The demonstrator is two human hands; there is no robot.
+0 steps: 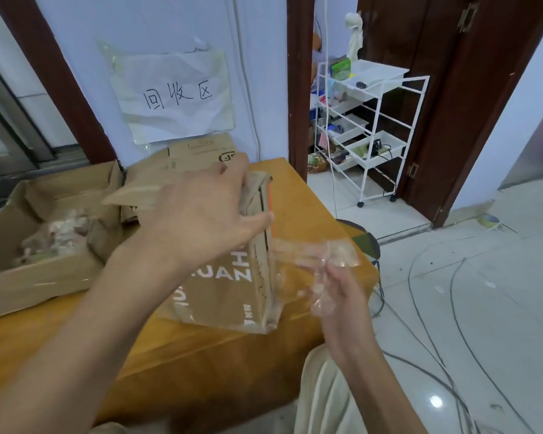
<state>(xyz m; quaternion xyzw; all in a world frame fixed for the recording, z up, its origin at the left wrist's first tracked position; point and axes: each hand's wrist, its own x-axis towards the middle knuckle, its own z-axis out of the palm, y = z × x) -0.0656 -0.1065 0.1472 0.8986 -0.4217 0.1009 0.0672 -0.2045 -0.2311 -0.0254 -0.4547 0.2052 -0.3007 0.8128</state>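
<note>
Stripping clear tape [298, 250] off cardboard box [226, 296]: gripping its top with curled left hand [201, 208], pinching the strip in right hand [342, 292]. Next, probably: pulling farther right, bracing firmly.

Matt, fibrous brown cardboard box with white lettering [232, 296]; glossy, crinkled clear plastic tape strip [314, 252]. Smooth, faintly shiny yellow wooden table [308, 198]. Creased white paper sign [176, 95] under shiny clear film. Mirror-glossy white floor tiles [452, 339]. Thin white-painted metal rack [376, 68].
</note>
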